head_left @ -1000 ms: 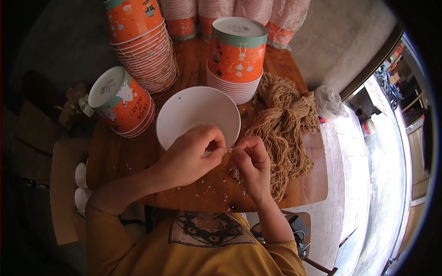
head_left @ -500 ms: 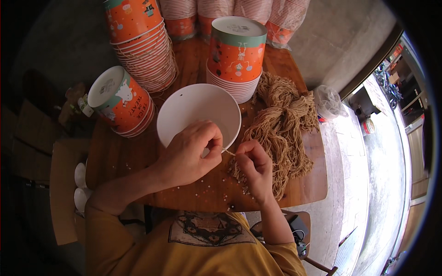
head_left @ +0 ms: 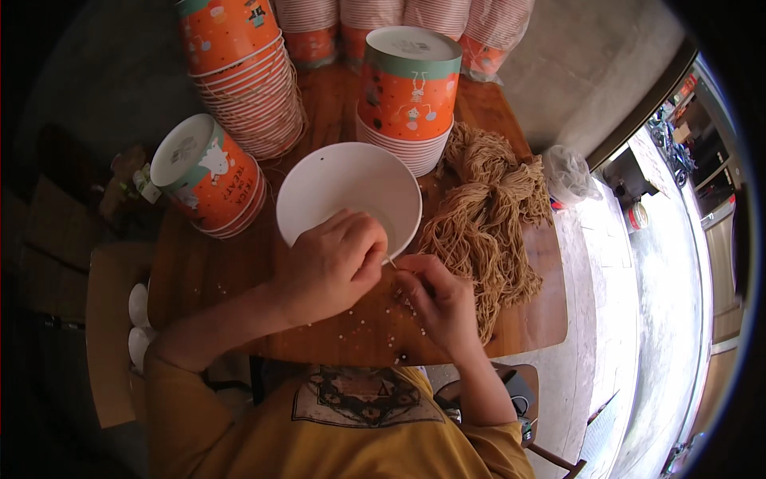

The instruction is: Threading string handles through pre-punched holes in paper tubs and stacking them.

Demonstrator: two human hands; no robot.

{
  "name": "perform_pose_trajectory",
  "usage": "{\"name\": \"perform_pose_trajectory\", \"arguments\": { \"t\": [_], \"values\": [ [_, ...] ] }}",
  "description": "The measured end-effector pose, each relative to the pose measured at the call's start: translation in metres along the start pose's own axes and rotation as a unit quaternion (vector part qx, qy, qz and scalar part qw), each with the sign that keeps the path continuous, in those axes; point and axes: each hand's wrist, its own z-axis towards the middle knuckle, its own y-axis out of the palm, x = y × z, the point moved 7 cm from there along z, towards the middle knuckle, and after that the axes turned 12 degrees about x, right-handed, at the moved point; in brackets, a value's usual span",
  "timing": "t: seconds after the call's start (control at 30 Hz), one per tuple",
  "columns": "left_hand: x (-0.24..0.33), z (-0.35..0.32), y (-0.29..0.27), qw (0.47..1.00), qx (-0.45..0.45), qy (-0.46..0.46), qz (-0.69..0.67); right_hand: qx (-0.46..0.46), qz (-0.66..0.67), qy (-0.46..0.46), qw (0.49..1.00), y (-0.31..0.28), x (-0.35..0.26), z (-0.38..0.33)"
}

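A white-lined paper bucket point(head_left: 343, 180) stands open-side up in front of me, with a small hole near its far rim. My left hand point(head_left: 335, 259) is closed at the bucket's near rim, its fingertips partly hidden inside. A short length of thin tan cord point(head_left: 390, 261) runs between my two hands at that rim. My right hand point(head_left: 443, 303) pinches the cord just outside the bucket. To the right of the bucket lies a loose bundle of tan cords point(head_left: 495, 223), close to my right hand.
Upside-down orange paper buckets stand in stacks: a short one point(head_left: 211, 176) at left, a tall leaning one point(head_left: 247, 88) behind it, another point(head_left: 411, 100) beyond the open bucket. Bagged stacks point(head_left: 371, 36) line the back. Small pale bits dot the wooden table point(head_left: 263, 327).
My right hand has come slightly left and in toward the rim, so less cord shows between the hands. The open bucket has shifted a little to the right.
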Motion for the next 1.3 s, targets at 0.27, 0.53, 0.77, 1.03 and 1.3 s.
{"name": "perform_pose_trajectory", "arguments": {
  "t": [0.27,0.53,0.77,1.03,1.3],
  "values": [
    [0.002,-0.019,-0.017,0.992,-0.073,0.086,0.056,-0.123,-0.149,-0.156,0.969,-0.041,-0.048,0.033],
    [0.005,-0.031,-0.044,0.980,-0.052,0.119,0.153,-0.078,-0.169,-0.279,0.942,0.014,-0.062,0.065],
    [-0.014,-0.032,-0.046,0.991,-0.019,-0.116,0.063,-0.080,-0.205,-0.240,0.946,0.050,-0.044,0.066],
    [-0.025,-0.024,-0.029,0.991,0.015,-0.096,0.097,-0.074,-0.180,-0.232,0.953,0.049,-0.041,0.067],
    [-0.017,-0.021,-0.037,0.993,-0.021,-0.068,0.094,-0.027,-0.249,-0.223,0.942,0.051,-0.039,0.068]
  ]
}}
